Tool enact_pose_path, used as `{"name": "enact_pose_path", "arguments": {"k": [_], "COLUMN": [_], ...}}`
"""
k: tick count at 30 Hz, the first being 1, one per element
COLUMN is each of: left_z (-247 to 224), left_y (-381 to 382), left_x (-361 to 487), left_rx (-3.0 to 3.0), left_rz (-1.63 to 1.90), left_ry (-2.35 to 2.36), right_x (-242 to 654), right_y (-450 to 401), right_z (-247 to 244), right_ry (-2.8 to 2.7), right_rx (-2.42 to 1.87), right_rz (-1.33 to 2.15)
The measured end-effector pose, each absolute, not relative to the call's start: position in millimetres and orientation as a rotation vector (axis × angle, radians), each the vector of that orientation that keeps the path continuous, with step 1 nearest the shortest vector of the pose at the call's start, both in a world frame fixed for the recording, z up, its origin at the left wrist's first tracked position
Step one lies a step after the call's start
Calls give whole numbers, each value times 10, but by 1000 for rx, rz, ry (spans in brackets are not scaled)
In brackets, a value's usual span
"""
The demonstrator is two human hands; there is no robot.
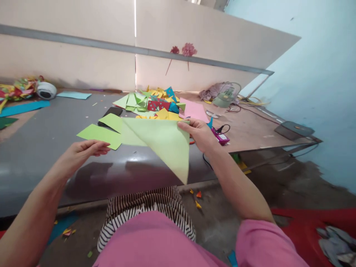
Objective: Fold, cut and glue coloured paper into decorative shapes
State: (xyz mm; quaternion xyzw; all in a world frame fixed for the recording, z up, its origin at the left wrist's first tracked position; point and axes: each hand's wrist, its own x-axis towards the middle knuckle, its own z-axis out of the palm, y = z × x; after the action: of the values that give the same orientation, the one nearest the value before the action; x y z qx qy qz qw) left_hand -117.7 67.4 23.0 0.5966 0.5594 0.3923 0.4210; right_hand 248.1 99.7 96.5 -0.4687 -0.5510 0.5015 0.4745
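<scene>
Pale green sheet (167, 141) hangs from the right hand (198, 133)

Take the sheet as landmark: it is over the near part of the desk (55, 129), between the hands but much closer to the right one. The right hand pinches its upper right corner, thumb on top. The left hand (89, 147) is off the sheet's left side, apart from it, fingers curled and pointing its way; nothing shows between them, though whether they grasp anything cannot be told. The sheet's long slanting edge runs from its far left down to a point hanging at the near right, below the right hand. So the sheet lies rightward of the left hand and spreads left and nearer from the right. Bright green pieces (100, 136) lie left of the sheet; folded papers (139, 102) are heaped beyond it.
</scene>
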Motion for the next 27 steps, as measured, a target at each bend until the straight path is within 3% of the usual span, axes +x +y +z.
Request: {"name": "enact_pose_path", "arguments": {"k": [7, 14, 16, 20, 27], "left_z": [71, 45, 38, 42, 47], "left_y": [850, 958, 936, 922, 936], "left_x": [-529, -490, -566, -691, -700], "left_rx": [1069, 776, 760, 799, 807], "left_rz": [1140, 1158, 1154, 1073, 967], "left_ry": [968, 949, 972, 1004, 959], "right_x": [1964, 1978, 2247, 2912, 3374], "right_y": [1133, 964, 996, 1271, 1747], "right_z": [471, 98, 118, 276, 463], "right_ry": [-1075, -1385, -1683, -2228, -2642], "right_rx": [-1020, -1122, -1224, -1646, -1768], "right_rz": [1296, 1249, 1074, 271, 236]}}
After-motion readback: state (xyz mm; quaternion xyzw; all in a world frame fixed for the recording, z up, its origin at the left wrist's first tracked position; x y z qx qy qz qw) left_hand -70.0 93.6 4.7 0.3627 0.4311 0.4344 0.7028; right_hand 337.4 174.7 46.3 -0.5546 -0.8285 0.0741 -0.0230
